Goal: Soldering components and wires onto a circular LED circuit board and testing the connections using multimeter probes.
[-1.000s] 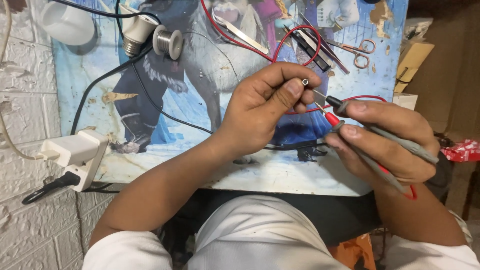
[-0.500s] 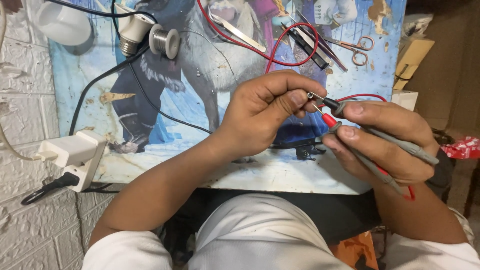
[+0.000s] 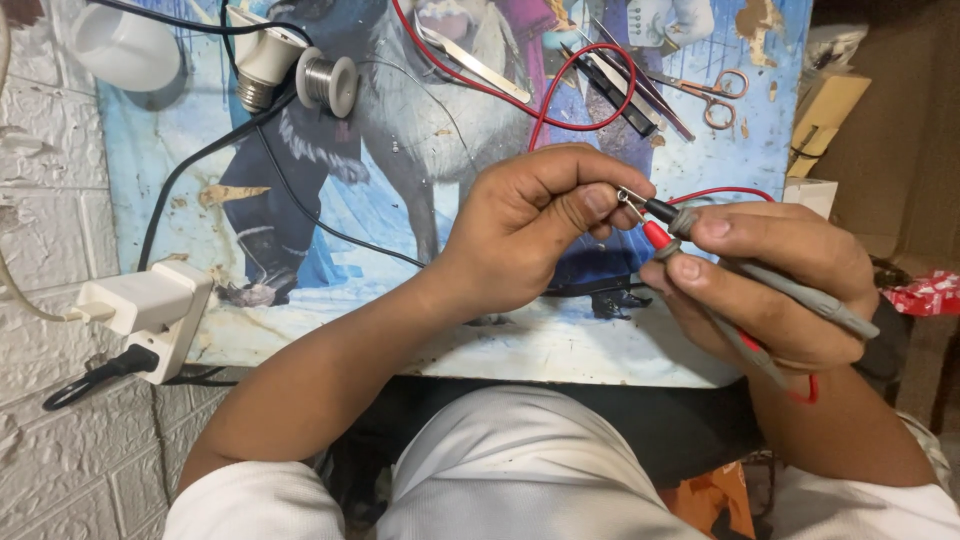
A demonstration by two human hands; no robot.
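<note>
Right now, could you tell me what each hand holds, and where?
Right hand grips two probes mid-shaft; left hand pinches a small part at its fingertips.

Matt grey plastic probes [image 3: 790, 292], metal tips

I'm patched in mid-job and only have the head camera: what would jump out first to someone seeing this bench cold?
At centre, the left hand pinches a tiny metal part while the right hand holds two grey test probes, one black-tipped and one red-tipped, against it. Beneath lies a bright cartoon-printed mat, with a solder spool and bulb base at upper left. A white plug adapter hangs at the left edge.
</note>
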